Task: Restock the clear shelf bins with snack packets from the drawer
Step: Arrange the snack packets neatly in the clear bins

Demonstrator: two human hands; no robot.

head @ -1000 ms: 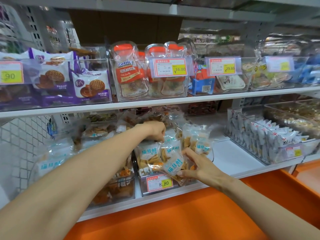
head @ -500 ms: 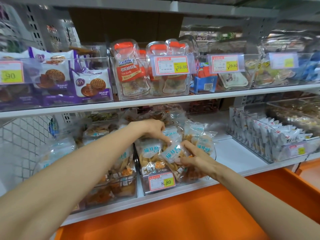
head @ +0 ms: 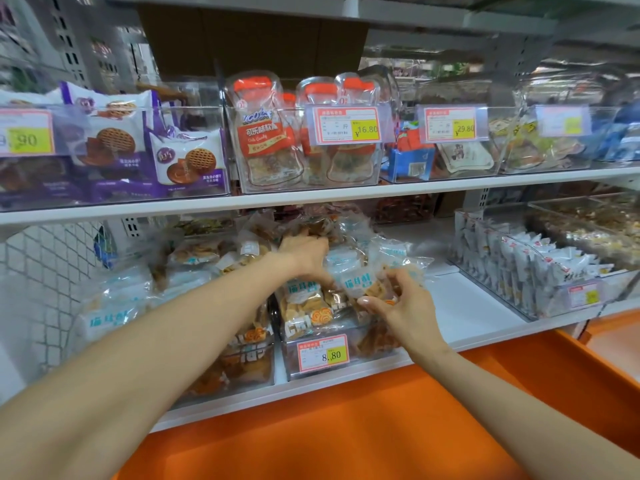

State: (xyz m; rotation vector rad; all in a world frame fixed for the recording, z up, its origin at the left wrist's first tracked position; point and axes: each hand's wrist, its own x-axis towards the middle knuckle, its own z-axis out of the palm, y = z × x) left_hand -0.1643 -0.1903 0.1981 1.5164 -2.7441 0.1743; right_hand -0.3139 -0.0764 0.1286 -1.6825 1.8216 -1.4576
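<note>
Store shelf bin tag: "8.80"

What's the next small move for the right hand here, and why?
Probably tuck the packet down into the 8.80 bin and release: the right hand pinches it over the heaped front, and the left hand rests on the packets just behind.

The right hand is higher than a second ago, up from the front lip of the clear bin to the top of its heap. The blue-lettered snack packet it grips now lies among the piled packets, no longer just above the price tag. The left hand, then a fist, now has fingers down at that packet's edge.
</note>
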